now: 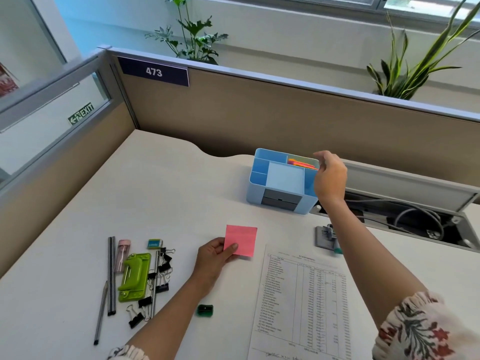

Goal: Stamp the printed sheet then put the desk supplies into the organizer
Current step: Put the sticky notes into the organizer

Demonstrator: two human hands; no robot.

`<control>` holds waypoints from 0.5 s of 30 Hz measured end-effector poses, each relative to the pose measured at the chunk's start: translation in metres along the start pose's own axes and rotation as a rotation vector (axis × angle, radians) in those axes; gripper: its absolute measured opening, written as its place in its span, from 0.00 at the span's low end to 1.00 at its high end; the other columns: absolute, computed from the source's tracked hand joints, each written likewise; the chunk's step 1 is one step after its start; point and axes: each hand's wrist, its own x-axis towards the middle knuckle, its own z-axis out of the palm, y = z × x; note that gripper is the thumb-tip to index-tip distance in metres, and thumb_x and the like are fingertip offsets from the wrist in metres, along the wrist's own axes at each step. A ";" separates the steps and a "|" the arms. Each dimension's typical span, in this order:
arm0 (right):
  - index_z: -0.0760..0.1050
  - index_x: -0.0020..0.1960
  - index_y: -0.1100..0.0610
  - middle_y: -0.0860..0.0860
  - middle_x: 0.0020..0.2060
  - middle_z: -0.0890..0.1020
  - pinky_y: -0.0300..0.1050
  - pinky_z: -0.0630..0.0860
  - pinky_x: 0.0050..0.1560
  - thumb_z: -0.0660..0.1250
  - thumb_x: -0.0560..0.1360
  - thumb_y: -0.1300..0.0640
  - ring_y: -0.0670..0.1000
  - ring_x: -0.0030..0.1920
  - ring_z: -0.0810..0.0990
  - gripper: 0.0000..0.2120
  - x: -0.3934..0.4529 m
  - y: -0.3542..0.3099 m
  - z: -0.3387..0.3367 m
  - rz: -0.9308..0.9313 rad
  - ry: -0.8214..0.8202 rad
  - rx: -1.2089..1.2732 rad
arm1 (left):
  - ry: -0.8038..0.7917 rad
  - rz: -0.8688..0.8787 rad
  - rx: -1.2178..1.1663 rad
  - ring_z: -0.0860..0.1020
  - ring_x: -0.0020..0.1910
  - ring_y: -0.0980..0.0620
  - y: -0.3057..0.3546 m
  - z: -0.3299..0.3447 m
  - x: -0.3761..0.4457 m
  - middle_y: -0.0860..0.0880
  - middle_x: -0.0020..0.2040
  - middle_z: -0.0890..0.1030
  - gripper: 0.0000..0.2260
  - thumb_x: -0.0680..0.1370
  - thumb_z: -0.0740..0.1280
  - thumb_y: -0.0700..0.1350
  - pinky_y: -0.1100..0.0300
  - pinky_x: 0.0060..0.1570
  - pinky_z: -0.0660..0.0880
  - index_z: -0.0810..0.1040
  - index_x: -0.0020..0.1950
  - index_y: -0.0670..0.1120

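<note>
A blue desk organizer stands at the back of the desk, with orange and yellow sticky notes in its back right compartment. My right hand hovers at the organizer's right rim, fingers loosely apart, holding nothing. My left hand pinches a pink sticky note pad just above the desk. The printed sheet lies at the front right. A stamp rests behind the sheet, partly hidden by my right forearm.
At the left lie a green hole punch, several black binder clips, pencils, a pink stapler and a small eraser box. A green sharpener sits near my left forearm. An open cable tray lies at the right.
</note>
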 end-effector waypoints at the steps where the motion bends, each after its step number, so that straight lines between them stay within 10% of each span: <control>1: 0.79 0.56 0.57 0.52 0.49 0.82 0.47 0.77 0.53 0.58 0.80 0.66 0.53 0.53 0.78 0.13 -0.004 -0.001 -0.001 0.002 0.001 0.001 | -0.001 -0.001 0.002 0.84 0.50 0.47 0.000 -0.001 0.000 0.43 0.50 0.86 0.08 0.75 0.71 0.34 0.59 0.51 0.81 0.81 0.54 0.38; 8: 0.78 0.52 0.57 0.49 0.48 0.81 0.41 0.72 0.49 0.64 0.78 0.64 0.49 0.49 0.75 0.06 -0.070 -0.037 -0.009 -0.158 0.003 0.094 | 0.009 0.002 0.014 0.84 0.48 0.48 -0.001 0.000 0.001 0.42 0.49 0.86 0.07 0.74 0.72 0.34 0.61 0.49 0.81 0.82 0.52 0.38; 15: 0.76 0.62 0.50 0.45 0.57 0.80 0.38 0.71 0.61 0.66 0.79 0.50 0.44 0.58 0.75 0.13 -0.150 -0.056 0.002 -0.410 -0.632 0.135 | 0.002 0.028 0.064 0.83 0.48 0.46 -0.002 -0.001 0.000 0.40 0.49 0.85 0.06 0.74 0.72 0.35 0.54 0.55 0.79 0.84 0.50 0.40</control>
